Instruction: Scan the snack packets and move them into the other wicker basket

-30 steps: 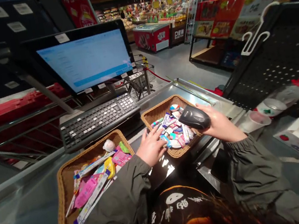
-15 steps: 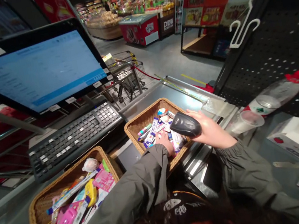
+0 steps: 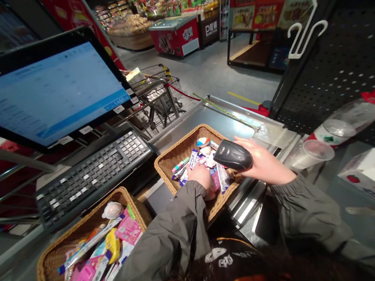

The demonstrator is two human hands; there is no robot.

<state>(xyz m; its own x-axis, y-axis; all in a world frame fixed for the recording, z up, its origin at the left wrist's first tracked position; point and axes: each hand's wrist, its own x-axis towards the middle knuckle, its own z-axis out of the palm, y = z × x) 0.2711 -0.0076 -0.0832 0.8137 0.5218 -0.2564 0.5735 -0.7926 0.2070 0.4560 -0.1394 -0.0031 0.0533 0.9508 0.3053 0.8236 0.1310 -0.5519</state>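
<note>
POS monitor (image 3: pixel 39 95) above black keyboard (image 3: pixel 92 175) on left, clear plastic cup (image 3: pixel 310 153) and red-capped bottle (image 3: pixel 349 120) by black pegboard (image 3: pixel 351 65) on right, wire shopping cart (image 3: pixel 157 97) and red chest freezer (image 3: pixel 175 37) beyond.

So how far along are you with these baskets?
The nearer wicker basket holds a heap of packets, which looks done, though I cannot be sure. In hand: the right hand grips a black barcode scanner, and the left hand reaches into the farther wicker basket. Remaining: the small packets lying in that basket.
</note>
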